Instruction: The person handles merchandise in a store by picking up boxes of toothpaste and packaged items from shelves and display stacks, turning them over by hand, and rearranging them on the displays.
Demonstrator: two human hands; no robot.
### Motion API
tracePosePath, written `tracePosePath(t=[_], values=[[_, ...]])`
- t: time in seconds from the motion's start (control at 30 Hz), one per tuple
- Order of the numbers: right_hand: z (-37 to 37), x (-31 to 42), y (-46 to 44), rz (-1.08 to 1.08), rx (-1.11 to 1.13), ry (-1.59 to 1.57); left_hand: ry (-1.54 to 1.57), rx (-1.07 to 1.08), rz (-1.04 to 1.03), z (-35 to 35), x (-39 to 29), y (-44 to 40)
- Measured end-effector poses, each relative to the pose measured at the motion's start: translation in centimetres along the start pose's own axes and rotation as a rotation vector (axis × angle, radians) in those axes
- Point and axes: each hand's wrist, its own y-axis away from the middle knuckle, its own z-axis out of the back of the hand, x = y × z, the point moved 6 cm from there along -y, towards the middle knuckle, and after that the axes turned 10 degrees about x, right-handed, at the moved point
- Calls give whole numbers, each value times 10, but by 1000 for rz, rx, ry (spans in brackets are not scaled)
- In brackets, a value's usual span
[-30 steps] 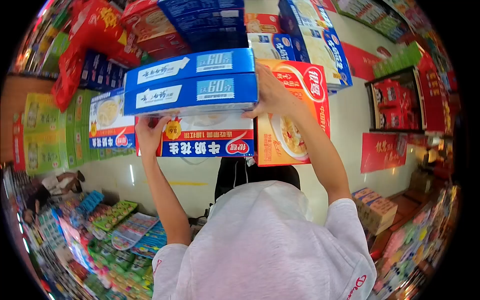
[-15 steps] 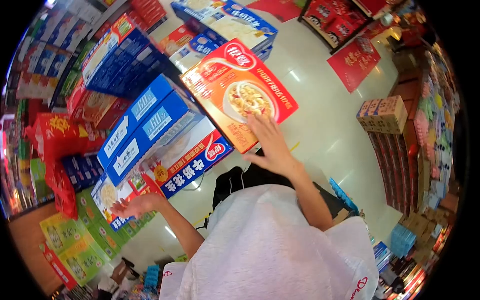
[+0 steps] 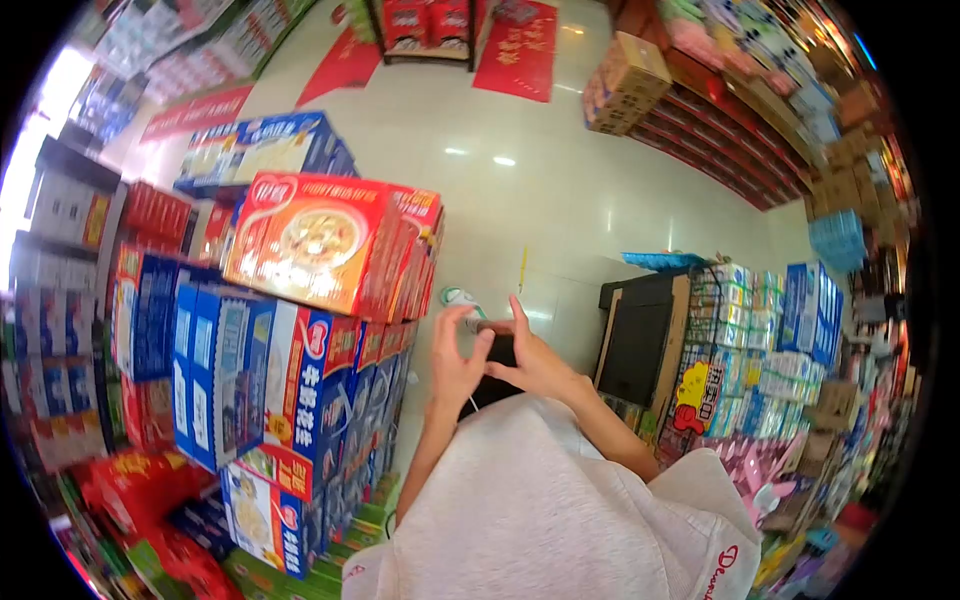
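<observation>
My left hand (image 3: 455,360) is raised in front of my body, its thumb and fingers curved and apart. Close beside it is my right hand (image 3: 535,362), index finger stretched up and thumb spread towards the left hand. A small grey-brown patch shows between the fingertips; I cannot make out what it is. To the left stands a stack with an orange-red food box (image 3: 310,240) on top. Two blue boxes (image 3: 205,375) with white labels lie lower on the stack, beside a blue and white box (image 3: 300,375). Neither hand touches the stack.
A green and white shoe tip (image 3: 460,298) shows on the tiled floor (image 3: 530,210) beyond my hands. On the right are a black bin-like object (image 3: 640,340) and stacked packs (image 3: 720,310). A cardboard carton (image 3: 625,85) sits on a red shelf at the back. Red bags (image 3: 140,490) lie lower left.
The view has turned right. My hands have left the blue boxes and the orange-red box and come together in front of my body.
</observation>
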Motion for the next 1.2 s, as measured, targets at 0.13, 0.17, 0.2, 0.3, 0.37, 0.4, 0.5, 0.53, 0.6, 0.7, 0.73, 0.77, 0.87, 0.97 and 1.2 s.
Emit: tracePosePath(t=[0.13,0.17,0.2,0.3,0.37,0.4,0.5,0.53,0.6,0.7,0.73,0.77,0.87,0.97,1.2], values=[[0,-21,45,-35,-61,-169,116,214,50,-56,9,16],[1,-19,50,-46,-78,-173,121,234,47,-62,7,17],[3,-14,53,-48,-57,-136,149,275,51,-70,4,19],[13,-4,64,-69,-100,-157,176,372,63,-95,0,20],[22,-7,74,-5,-162,-170,291,346,64,-108,-2,19],[24,-14,79,-6,-177,-160,286,370,53,-113,-11,16],[37,-29,91,20,-214,-289,212,509,3,-138,-38,8],[45,-38,96,19,-240,-298,222,529,20,-150,-41,6],[60,-51,107,20,-291,-246,219,598,39,-172,-49,3],[94,-64,131,-25,-371,-252,276,690,20,-212,-68,-8],[102,-71,139,-30,-401,-255,236,739,-27,-223,-75,-9],[107,-82,145,-52,-413,-289,194,787,-76,-233,-81,-10],[118,-103,163,-95,-485,-329,225,885,-55,-266,-86,-12],[138,-114,189,-126,-579,-337,318,962,38,-304,-82,-14],[179,-145,249,-215,-769,-297,293,1187,-23,-387,-105,-24]])
